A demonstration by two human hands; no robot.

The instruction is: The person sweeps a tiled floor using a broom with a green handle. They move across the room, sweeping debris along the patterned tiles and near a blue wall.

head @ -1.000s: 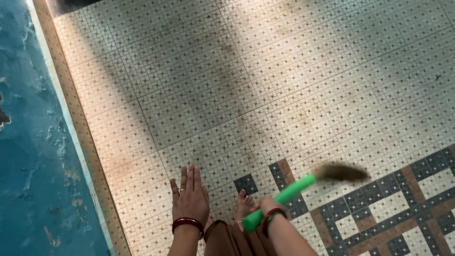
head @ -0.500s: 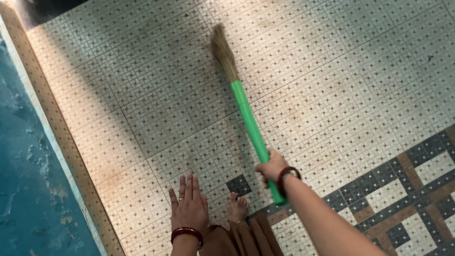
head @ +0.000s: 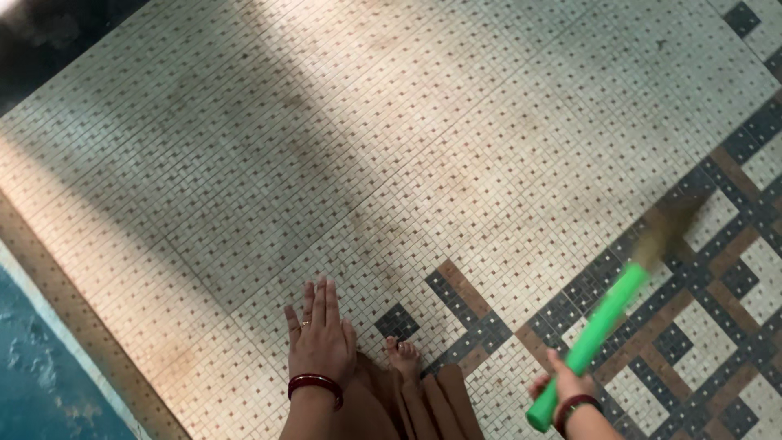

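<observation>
My right hand [head: 562,387] at the bottom right grips the green handle of a broom [head: 595,330]. The handle slants up to the right, and its brown bristle head [head: 672,224] is blurred over the dark patterned tiles. My left hand [head: 319,338] is flat with its fingers together, resting on my knee over brown cloth, and it holds nothing. It wears a ring and a dark red bangle. My bare foot [head: 403,358] stands on the floor between the two hands.
The mosaic tile floor [head: 342,163] is cream with small brown squares, stained in places. A dark blue and brown patterned border [head: 717,269] runs at the right. A blue painted wall [head: 32,383] with a tan tiled edge lies at the bottom left.
The broom swung from pointing up and ahead down to the right, over the patterned border. My right hand dropped lower and to the right. The view shifted, showing less of the blue wall.
</observation>
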